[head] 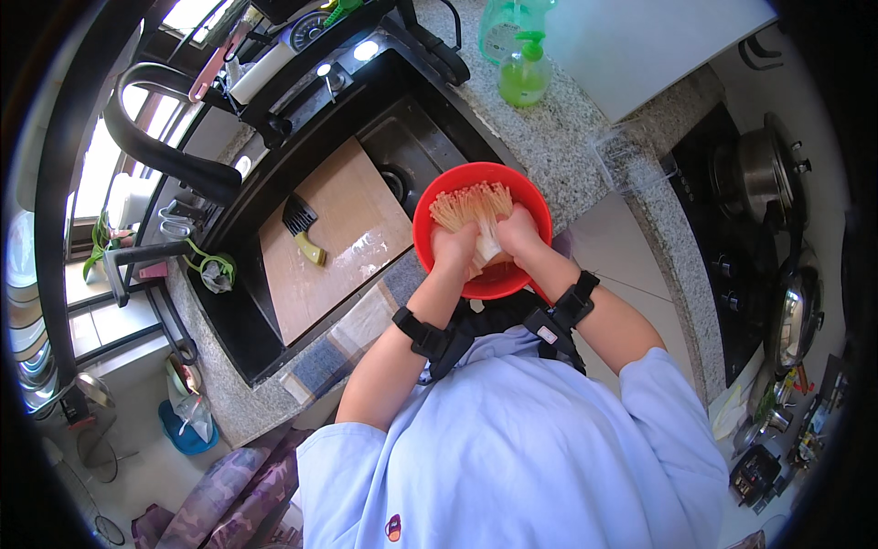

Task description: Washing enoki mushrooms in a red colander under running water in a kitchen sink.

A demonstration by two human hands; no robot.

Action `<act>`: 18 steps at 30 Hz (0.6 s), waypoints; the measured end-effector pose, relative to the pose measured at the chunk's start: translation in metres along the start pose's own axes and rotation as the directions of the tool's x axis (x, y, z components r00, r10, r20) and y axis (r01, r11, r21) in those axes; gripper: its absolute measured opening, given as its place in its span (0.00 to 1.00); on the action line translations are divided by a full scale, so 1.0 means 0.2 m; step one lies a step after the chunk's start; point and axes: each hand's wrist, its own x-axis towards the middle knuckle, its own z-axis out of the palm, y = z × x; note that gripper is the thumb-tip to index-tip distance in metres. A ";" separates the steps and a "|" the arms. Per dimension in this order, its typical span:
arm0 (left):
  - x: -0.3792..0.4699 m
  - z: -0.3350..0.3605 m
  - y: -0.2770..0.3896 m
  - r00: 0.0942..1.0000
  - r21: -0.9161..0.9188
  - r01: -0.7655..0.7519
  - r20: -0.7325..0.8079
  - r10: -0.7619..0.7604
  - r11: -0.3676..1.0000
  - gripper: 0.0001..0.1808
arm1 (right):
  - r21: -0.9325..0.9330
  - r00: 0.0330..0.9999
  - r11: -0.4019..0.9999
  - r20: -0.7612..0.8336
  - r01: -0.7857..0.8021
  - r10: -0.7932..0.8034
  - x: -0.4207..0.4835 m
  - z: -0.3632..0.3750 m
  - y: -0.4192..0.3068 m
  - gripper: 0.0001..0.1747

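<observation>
A red plastic bowl (540,213) is in front of me, beside the near edge of the sink. Inside it, a bunch of enoki mushrooms (473,202) spreads its thin pale stems and small caps towards the far rim. My left hand (454,246) grips the bunch from the left. On the other side, my right hand (518,232) has its fingers around the same bunch. The lower end of the mushrooms shows between the two hands, close to the near wall of the bowl. My fingertips are partly hidden among the stems.
The black sink (425,123) holds a wooden board (343,226) with a black-headed, yellow-green-handled kitchen tool (305,237) on it. A black faucet (178,165) arches over the sink's left side. A green soap pump bottle (525,75) stands on the granite counter; a cooktop (727,274) is at right.
</observation>
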 end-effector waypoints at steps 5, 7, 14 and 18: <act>-0.02 0.00 0.03 1.000 0.015 -0.018 -0.015 0.018 1.000 0.20 | -0.074 1.000 0.997 0.007 0.010 -0.010 0.01 0.00 -0.01 0.19; -0.04 0.00 0.06 1.000 0.025 -0.025 -0.009 0.026 0.999 0.20 | -0.086 1.000 0.996 -0.004 0.004 -0.005 0.01 -0.01 -0.01 0.19; 0.06 -0.03 -0.02 0.993 -0.059 0.094 0.082 -0.089 0.994 0.19 | -0.140 0.998 0.989 -0.039 0.041 -0.047 0.00 0.01 -0.02 0.22; 0.06 -0.03 -0.01 0.988 -0.027 0.087 0.128 -0.083 0.996 0.19 | -0.078 0.999 0.996 0.008 0.039 -0.039 0.03 0.03 0.04 0.23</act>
